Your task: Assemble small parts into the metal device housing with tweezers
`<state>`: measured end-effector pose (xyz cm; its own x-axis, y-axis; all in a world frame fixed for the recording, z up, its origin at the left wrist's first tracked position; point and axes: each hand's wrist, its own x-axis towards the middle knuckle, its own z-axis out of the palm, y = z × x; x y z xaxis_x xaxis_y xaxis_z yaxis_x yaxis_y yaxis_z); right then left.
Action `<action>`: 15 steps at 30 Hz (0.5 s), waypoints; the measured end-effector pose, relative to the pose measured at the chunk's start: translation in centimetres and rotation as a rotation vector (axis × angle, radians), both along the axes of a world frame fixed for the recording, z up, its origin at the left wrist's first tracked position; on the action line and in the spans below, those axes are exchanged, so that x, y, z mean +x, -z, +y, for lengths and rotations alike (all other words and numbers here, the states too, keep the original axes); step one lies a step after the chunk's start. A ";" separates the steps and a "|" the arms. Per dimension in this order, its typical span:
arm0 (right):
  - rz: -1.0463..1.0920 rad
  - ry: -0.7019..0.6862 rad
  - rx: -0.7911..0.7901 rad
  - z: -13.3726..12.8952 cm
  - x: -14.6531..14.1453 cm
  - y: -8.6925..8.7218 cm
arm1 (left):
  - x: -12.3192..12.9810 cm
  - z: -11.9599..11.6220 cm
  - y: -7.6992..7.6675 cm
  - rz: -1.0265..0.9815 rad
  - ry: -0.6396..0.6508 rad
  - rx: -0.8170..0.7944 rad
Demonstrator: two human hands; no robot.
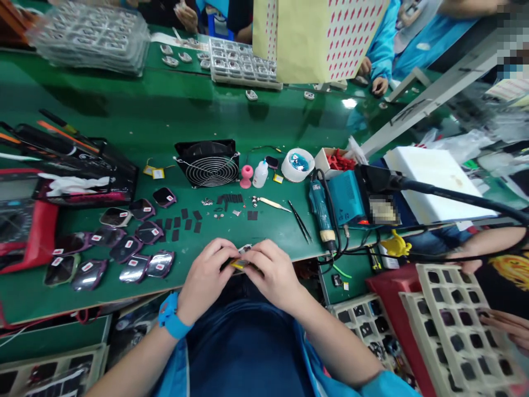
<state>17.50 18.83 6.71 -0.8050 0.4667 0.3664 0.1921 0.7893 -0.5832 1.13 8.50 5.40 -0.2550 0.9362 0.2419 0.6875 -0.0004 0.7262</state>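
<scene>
My left hand (212, 273) and my right hand (273, 273) meet at the table's front edge, fingers closed in a pinch. Between them they hold a small battery (238, 264) with a yellow edge; the fingertips cover much of it. A small silver piece (244, 248) shows just behind it, and I cannot tell whether it is joined to the battery. Beyond the hands lie black pads (188, 224), a pale-handled pointed tool (275, 204) and black tweezers (300, 222). Dark watch-like cases (125, 249) with small white labels are spread left of my left hand.
A fan (210, 165), a pink dispenser (246, 176), a white bottle (260, 173) and a round white tub (297, 165) stand behind. An electric screwdriver (321, 212) and a teal soldering station (347, 196) are at right. A co-worker's hand (506, 328) touches a compartment tray (452, 317).
</scene>
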 end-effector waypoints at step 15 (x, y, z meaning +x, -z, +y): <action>0.089 0.028 -0.053 1.9 0.7 2.5 | -0.2 0.5 -0.2 -0.048 -0.006 0.041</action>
